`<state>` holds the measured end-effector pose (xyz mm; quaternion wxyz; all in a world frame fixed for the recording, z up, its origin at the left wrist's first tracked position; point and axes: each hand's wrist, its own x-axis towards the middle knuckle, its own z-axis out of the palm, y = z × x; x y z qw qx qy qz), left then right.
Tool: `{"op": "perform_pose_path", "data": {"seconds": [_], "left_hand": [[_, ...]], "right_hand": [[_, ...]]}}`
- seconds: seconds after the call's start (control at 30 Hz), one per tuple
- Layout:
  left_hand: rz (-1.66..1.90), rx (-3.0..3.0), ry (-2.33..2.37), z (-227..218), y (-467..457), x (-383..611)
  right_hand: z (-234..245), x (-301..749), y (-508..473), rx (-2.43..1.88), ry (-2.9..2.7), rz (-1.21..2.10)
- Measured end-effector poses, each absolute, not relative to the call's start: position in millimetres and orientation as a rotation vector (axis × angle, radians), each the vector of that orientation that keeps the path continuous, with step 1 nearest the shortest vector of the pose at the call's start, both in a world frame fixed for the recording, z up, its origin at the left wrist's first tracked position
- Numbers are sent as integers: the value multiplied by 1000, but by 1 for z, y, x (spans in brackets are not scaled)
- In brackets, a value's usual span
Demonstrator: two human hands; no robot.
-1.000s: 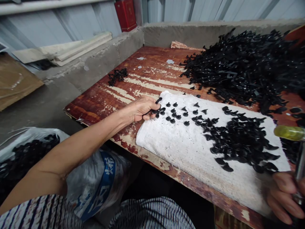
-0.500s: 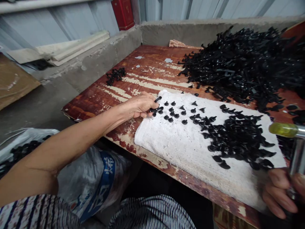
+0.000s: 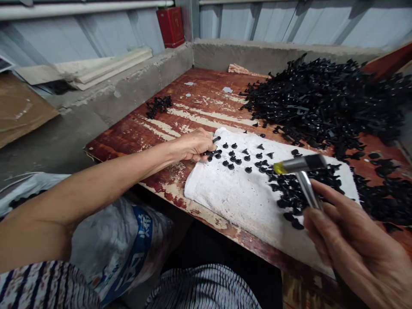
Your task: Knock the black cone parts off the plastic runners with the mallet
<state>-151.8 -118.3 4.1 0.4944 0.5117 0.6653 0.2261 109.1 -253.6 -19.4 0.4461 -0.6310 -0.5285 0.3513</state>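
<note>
My left hand [image 3: 198, 145] is closed on a small black plastic piece [image 3: 216, 152] with knobbed ends, at the left edge of a white cloth [image 3: 228, 197]. Part of the piece is hidden by my fingers. In my right hand [image 3: 350, 240] is a hammer [image 3: 298, 164] with a metal handle, a yellow tip and a dark opposite end. Its head hangs over the cloth. Several small black disc-based pegs [image 3: 248, 170] stand between the hammer and my left hand. Beyond them lies a heap of similar black pieces [image 3: 286, 189], partly covered by the hammer and my right hand.
The worn red-brown table [image 3: 196, 107] carries a large pile of black parts [image 3: 322, 94] at the back right. A small black cluster [image 3: 158, 106] sits at the left. Concrete ledges border the back and left. Below the left edge is a white sack [image 3: 106, 240].
My right hand has brought the hammer leftward from the right edge, over the cloth. My left hand keeps its hold on the black piece. The view has shifted slightly.
</note>
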Motion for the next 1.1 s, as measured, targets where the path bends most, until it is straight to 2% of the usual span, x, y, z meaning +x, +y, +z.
{"op": "perform_pose_path", "data": {"seconds": [0.1, 0.23, 0.43, 0.6, 0.9, 1.1], "left_hand": [[529, 1231, 1624, 4, -118, -152], [521, 1207, 1612, 4, -117, -152], [533, 1188, 1597, 5, -119, -153], [549, 1157, 1499, 0, -117, -159], [580, 1064, 1339, -10, -118, -170], [625, 1086, 1427, -12, -120, -165]], "right_hand": [[-7, 84, -232, -1376, -1823, 700], [-2, 57, -200, -1082, -2202, 436], [-19, 49, -176, -1102, -2548, 151], [-19, 49, -175, -1075, -2601, 95], [-15, 45, -175, -1050, -2479, 386], [-4, 43, -177, -1063, -2492, 267]]}}
